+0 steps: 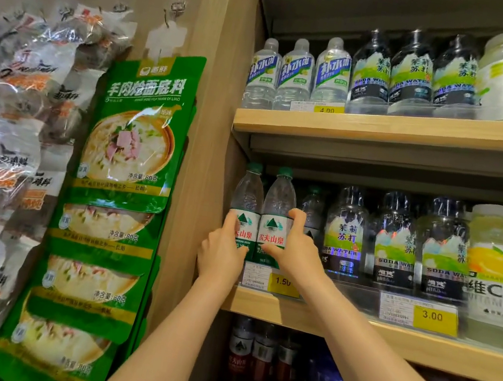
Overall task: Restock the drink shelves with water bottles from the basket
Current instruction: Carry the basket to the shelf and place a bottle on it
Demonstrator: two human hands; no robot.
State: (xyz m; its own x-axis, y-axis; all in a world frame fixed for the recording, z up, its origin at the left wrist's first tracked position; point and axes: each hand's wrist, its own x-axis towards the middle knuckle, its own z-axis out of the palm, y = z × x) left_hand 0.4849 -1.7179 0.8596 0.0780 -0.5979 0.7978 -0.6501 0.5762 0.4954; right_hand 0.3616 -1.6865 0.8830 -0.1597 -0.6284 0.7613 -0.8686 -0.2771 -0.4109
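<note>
Two clear water bottles with green caps and green-and-white labels stand side by side at the left end of the middle shelf [353, 330]. My left hand [222, 251] grips the left water bottle [247, 196] around its label. My right hand [295, 246] grips the right water bottle [278, 201], thumb on the front of the label and fingers around its right side. Both bottles are upright, at the shelf's front edge. Another such bottle [313, 206] stands further back behind my right hand. The basket is out of sight.
Soda water bottles [395, 242] and yellow-labelled vitamin drinks [494, 271] fill the shelf to the right. Price tags [283, 281] line the shelf front. More drinks stand on the shelf above [385, 126] and below. Green soup-base packets [134, 132] hang on the wooden side panel at left.
</note>
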